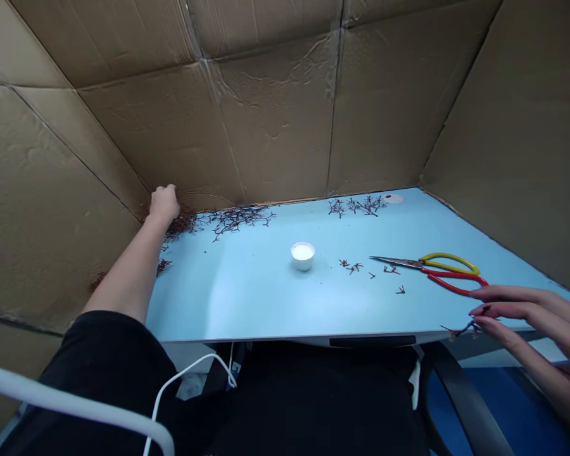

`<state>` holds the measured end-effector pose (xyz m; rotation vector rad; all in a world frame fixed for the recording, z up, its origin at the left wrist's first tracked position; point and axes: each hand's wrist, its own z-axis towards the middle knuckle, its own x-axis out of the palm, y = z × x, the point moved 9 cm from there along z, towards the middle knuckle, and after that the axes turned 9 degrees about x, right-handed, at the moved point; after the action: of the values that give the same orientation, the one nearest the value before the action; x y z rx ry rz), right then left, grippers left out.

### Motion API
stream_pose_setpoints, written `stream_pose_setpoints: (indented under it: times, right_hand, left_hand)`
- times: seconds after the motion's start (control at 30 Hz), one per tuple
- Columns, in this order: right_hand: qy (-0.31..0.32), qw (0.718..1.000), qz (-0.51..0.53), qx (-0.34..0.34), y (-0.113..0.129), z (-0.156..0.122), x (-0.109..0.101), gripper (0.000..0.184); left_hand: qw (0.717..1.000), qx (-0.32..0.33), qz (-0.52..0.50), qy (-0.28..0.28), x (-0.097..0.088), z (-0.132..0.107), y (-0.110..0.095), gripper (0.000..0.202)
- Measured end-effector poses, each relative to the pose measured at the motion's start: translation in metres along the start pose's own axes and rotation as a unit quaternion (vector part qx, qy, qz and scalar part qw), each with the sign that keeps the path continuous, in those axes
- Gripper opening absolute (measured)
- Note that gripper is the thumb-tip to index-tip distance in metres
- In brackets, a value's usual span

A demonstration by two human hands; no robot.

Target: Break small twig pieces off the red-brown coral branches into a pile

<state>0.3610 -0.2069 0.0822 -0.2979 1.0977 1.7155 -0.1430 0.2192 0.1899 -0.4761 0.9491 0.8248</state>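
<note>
On the blue table (pixel 256 291), left of the white cup (pixel 303 262), the left hand (pixel 164 202) meets the twig pile (pixel 185 221), grip hidden; rightward, the right hand (pixel 563 330) pinches 1 sprig (pixel 468 325), best held lightly.

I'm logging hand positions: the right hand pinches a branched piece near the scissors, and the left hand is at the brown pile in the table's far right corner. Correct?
Wrong corner: the head view shows the left hand at the brown pile in the far left corner of the table. The right hand does pinch a branched piece near the scissors.
</note>
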Motion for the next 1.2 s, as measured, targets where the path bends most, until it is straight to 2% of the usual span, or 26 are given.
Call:
stream_pose_setpoints:
  times: [0.07, 0.13, 0.2, 0.3, 0.37, 0.43, 0.5, 0.53, 0.6, 0.7, 0.8, 0.87, 0.97, 1.0, 1.07, 1.13, 1.2]
  right_hand:
    - [-0.005, 1.000, -0.004, -0.007, 0.004, 0.004, -0.002, 0.009]
    - [-0.001, 1.000, -0.015, -0.022, 0.017, 0.008, -0.003, 0.009]
    - [0.029, 0.999, -0.016, -0.026, 0.033, 0.013, 0.000, 0.007]
    - [0.050, 0.999, -0.017, -0.013, 0.051, 0.016, 0.001, 0.007]
    - [0.054, 0.998, -0.024, -0.005, 0.057, 0.014, -0.002, 0.007]
    - [0.052, 0.998, -0.029, 0.000, 0.058, 0.011, -0.007, 0.007]
    - [0.052, 0.998, -0.028, 0.004, 0.055, 0.007, -0.012, 0.007]
    - [0.053, 0.998, -0.025, 0.006, 0.053, 0.005, -0.014, 0.007]
    - [0.055, 0.998, -0.020, 0.011, 0.048, 0.001, -0.017, 0.007]
    - [0.058, 0.998, -0.018, 0.015, 0.043, -0.002, -0.020, 0.008]
    - [0.057, 0.998, -0.017, 0.016, 0.040, -0.004, -0.022, 0.010]
    - [0.053, 0.998, -0.010, 0.015, 0.037, -0.004, -0.023, 0.010]
    - [0.064, 0.998, 0.008, 0.017, 0.029, 0.000, -0.018, 0.008]
    - [0.075, 0.997, 0.016, 0.018, 0.026, 0.002, -0.013, 0.008]
    - [0.104, 0.994, 0.036, 0.012, 0.025, 0.009, 0.003, 0.009]
    - [0.140, 0.989, 0.058, -0.003, 0.031, 0.020, 0.026, 0.010]
    - [0.187, 0.978, 0.089, -0.024, 0.045, 0.031, 0.056, 0.011]
  left_hand:
    - [0.999, -0.024, 0.014, -0.025, 0.007, 0.003, -0.010, 0.031]
    - [0.999, -0.013, 0.011, -0.041, 0.024, 0.016, -0.049, 0.030]
    - [0.998, 0.041, -0.016, -0.045, 0.045, 0.031, -0.114, 0.030]
    - [0.981, 0.172, -0.087, -0.016, 0.071, 0.038, -0.242, 0.029]
    - [0.950, 0.280, -0.133, 0.046, 0.089, 0.023, -0.332, 0.024]
    - [0.908, 0.364, -0.167, 0.123, 0.111, 0.000, -0.408, 0.019]
    - [0.875, 0.412, -0.183, 0.176, 0.133, -0.021, -0.462, 0.019]
    - [0.863, 0.427, -0.186, 0.195, 0.143, -0.028, -0.481, 0.018]
    - [0.852, 0.435, -0.188, 0.221, 0.162, -0.035, -0.506, 0.017]
    - [0.842, 0.439, -0.191, 0.248, 0.181, -0.036, -0.522, 0.016]
    - [0.835, 0.442, -0.215, 0.246, 0.183, -0.033, -0.514, 0.017]
    - [0.843, 0.411, -0.268, 0.219, 0.170, -0.029, -0.488, 0.015]
    - [0.850, 0.284, -0.411, 0.167, 0.140, -0.024, -0.420, 0.013]
    - [0.838, 0.225, -0.465, 0.175, 0.134, -0.028, -0.395, 0.017]
    - [0.791, 0.110, -0.566, 0.203, 0.129, -0.044, -0.356, 0.024]
    - [0.744, 0.028, -0.629, 0.224, 0.128, -0.066, -0.332, 0.030]
    - [0.719, -0.020, -0.658, 0.223, 0.131, -0.085, -0.320, 0.032]
